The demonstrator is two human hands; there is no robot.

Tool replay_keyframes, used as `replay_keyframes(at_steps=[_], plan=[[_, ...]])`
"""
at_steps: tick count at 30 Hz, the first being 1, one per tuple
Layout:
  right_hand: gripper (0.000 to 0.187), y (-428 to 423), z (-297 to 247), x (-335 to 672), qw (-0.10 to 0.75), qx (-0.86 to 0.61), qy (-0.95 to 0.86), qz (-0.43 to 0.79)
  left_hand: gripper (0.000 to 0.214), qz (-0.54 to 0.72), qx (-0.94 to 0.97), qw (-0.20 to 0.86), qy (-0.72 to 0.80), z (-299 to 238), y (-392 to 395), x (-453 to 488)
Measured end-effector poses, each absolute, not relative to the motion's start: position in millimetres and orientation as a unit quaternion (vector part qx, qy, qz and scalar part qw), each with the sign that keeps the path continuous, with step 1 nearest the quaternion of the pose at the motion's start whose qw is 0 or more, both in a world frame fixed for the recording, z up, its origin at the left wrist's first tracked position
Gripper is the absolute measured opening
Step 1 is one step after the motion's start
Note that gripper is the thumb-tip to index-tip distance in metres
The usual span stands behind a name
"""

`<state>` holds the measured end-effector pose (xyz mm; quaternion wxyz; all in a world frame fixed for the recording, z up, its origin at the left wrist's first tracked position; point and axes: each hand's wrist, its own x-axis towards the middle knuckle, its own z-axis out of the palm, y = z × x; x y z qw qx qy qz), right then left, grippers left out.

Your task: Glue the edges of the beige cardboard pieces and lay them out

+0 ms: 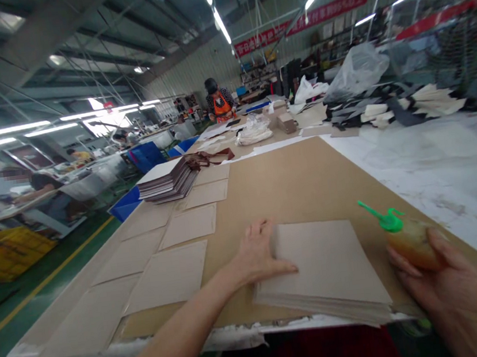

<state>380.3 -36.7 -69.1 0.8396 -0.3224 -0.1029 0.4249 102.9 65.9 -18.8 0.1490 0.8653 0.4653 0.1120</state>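
Note:
A stack of beige-grey cardboard sheets (317,255) lies near the front edge of the table. Along its left side rests my left hand (259,254), fingers spread, with the thumb over the top sheet. To the right of the stack, my right hand (439,270) is wrapped round a squeeze bottle (411,241) holding amber-brown liquid. The bottle tilts, and its green nozzle (389,219) points up and left. Left of my arm, single cardboard sheets (166,277) are laid out in rows on the brown board (282,179).
Farther back on the left stands a pile of dark-edged panels (167,180) beside brown straps (205,158). Dark and pale scraps (398,104) and clear plastic bags (358,71) heap up at the back right. Across the table's far end is a person in an orange apron (221,105).

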Motion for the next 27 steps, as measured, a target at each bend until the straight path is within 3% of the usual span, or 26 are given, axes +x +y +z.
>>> replay_keyframes(at_steps=[2, 7, 27], plan=[[0.013, -35.2, -68.5, 379.0, 0.843, -0.311, -0.119, 0.422, 0.121, 0.038, 0.897, 0.157, 0.412, -11.7, 82.0, 110.2], [0.019, -32.3, -73.1, 376.6, 0.831, -0.308, -0.218, 0.409, 0.116, -0.066, 0.915, 0.172, 0.36, -4.3, 104.2, 126.1], [0.027, -27.4, -80.5, 376.4, 0.82, -0.314, -0.254, 0.406, 0.114, -0.025, 0.903, 0.171, 0.394, -1.1, 92.4, 118.5]])
